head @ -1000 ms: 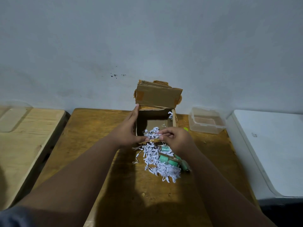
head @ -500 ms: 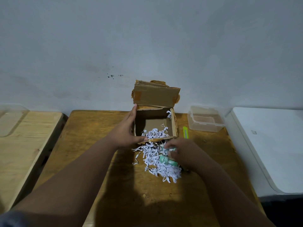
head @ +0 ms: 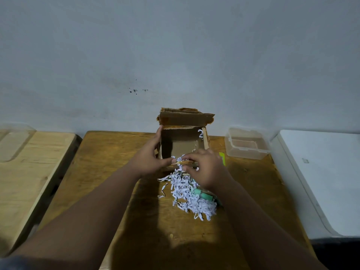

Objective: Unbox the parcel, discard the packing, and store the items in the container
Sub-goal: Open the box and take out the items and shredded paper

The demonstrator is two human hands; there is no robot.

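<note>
Cardboard box (head: 182,146) stands open on the wooden table (head: 109,172), rear flap upright against the wall, and its inside is nearly bare. Left hand (head: 148,159) grips the box's left wall, thumb on the near rim. Right hand (head: 207,169) sits at the near rim with fingers curled, apparently pinching strands of shredded paper (head: 187,193); contact is partly hidden. The paper lies heaped just before the box, with green items (head: 202,194) in it. Clear plastic container (head: 245,145) sits open to the box's right, apart from it.
</note>
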